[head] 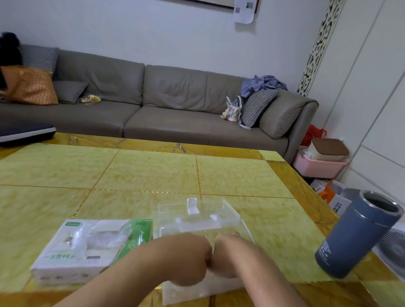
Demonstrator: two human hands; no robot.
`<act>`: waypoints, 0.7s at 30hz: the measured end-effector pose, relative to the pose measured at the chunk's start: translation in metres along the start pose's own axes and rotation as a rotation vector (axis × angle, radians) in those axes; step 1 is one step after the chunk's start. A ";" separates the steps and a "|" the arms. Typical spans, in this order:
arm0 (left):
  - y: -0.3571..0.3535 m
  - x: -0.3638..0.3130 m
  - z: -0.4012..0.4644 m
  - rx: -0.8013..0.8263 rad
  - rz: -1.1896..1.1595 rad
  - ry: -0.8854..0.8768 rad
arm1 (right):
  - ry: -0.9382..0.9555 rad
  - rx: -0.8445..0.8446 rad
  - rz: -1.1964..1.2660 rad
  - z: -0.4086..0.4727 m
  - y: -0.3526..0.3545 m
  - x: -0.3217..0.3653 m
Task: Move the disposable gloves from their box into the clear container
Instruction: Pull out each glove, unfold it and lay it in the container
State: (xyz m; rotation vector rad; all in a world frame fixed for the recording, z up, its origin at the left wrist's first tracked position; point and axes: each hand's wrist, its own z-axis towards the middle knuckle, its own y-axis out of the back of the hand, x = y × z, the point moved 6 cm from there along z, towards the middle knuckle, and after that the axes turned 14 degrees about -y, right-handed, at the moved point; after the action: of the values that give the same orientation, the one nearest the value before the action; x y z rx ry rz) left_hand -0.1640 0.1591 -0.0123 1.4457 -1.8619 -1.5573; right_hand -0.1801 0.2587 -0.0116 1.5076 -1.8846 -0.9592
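**Both hands down in the clear container, glove box just to the left**

From the head camera, the person's two hands meet knuckle to knuckle over the clear container point(200, 225), which sits on the yellow-green table point(149, 174) right in front of them. The left hand point(187, 260) is curled into a fist, back of the hand up; what its fingers close on is hidden from here, so I cannot tell whether it grips anything. The right hand point(225, 256) touches it on the inner side, fingers also turned down and out of sight, so its hold is equally unclear. Under and just in front of both hands lies a whitish, filmy mass inside the container, too blurred to name with certainty. The container's raised lid stands beyond the hands.

The glove box point(88, 248), white with a green end, lies flat just beside the left hand, on its outer side, close against the container's wall. Its top opening shows crumpled clear film.

Well off from the right hand, on its outer side, a blue-grey flask point(355, 234) stands with its mouth uncovered near the table's edge. Beyond the table runs a grey sofa point(152, 100).
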 end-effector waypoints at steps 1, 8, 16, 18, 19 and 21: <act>-0.004 0.002 -0.001 0.044 0.031 0.020 | -0.028 -0.008 -0.022 0.001 0.000 0.001; 0.001 0.017 -0.023 -0.047 0.103 0.023 | 0.027 -0.162 -0.084 -0.013 -0.003 0.012; 0.036 0.034 -0.084 -0.716 -0.088 -0.116 | 0.190 -0.483 0.085 -0.051 0.021 0.032; 0.043 0.059 -0.115 -0.937 -0.105 -0.052 | 0.227 -0.535 0.145 -0.053 0.024 0.037; 0.046 0.072 -0.132 -1.030 -0.083 -0.015 | 0.245 -0.543 0.188 -0.052 0.026 0.037; 0.041 0.104 -0.159 -1.097 -0.058 0.077 | 0.288 -0.541 0.281 -0.053 0.029 0.040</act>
State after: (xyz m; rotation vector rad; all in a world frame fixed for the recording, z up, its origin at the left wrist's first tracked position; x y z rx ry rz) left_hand -0.1092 -0.0187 0.0449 0.9743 -0.6336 -1.9901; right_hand -0.1657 0.2131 0.0422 0.9703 -1.4302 -0.9593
